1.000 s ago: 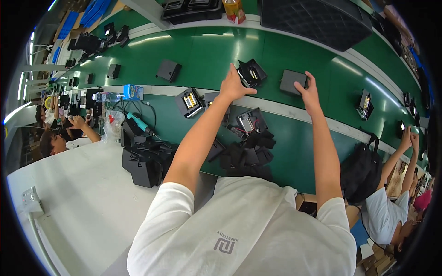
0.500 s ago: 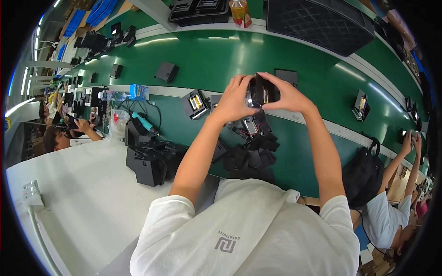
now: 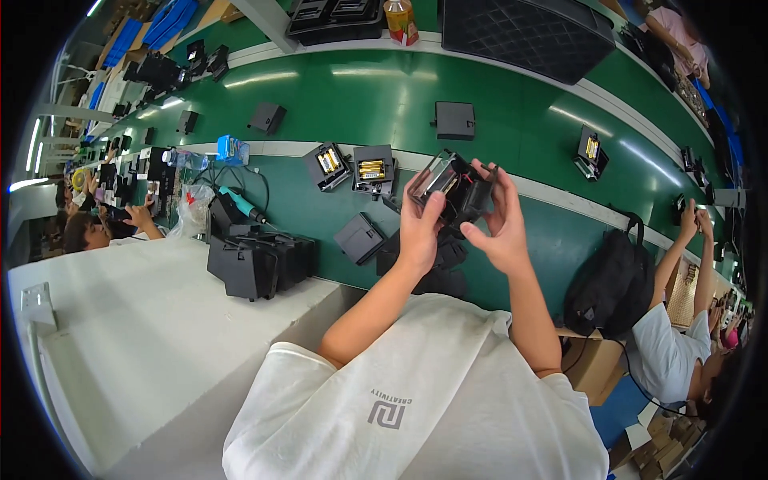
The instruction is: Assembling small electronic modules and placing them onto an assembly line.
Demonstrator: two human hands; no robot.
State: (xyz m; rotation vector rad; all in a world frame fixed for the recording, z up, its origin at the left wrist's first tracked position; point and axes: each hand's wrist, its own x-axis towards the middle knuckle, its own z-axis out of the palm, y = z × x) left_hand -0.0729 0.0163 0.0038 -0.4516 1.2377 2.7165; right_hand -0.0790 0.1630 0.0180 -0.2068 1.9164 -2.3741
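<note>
Over the near edge of the conveyor I hold a black plastic device housing (image 3: 466, 190), its inside facing up with red wires showing. A glossy, see-through panel (image 3: 436, 178) lies on its left side. My left hand (image 3: 420, 230) grips that side, thumb across the front. Around the black right side curl the fingers of my right hand (image 3: 504, 220), its thumb held off below. Left of my hands, a black battery unit (image 3: 372, 170) with several gold batteries sits beside another battery unit (image 3: 327, 162). A closed black box (image 3: 359, 238) lies nearer me, beside black parts partly hidden by my left forearm.
A teal electric screwdriver (image 3: 242, 205) with a cable lies left, behind stacked black housings (image 3: 260, 264). On the green belt are a black box (image 3: 454, 120) and a battery unit (image 3: 591, 152). A black backpack (image 3: 612, 280) stands right, near a co-worker's arms (image 3: 694, 240).
Both hands have come down toward me with the housing. It was upright between my palms and is now tilted, showing its wired inside. The battery units at left are less covered.
</note>
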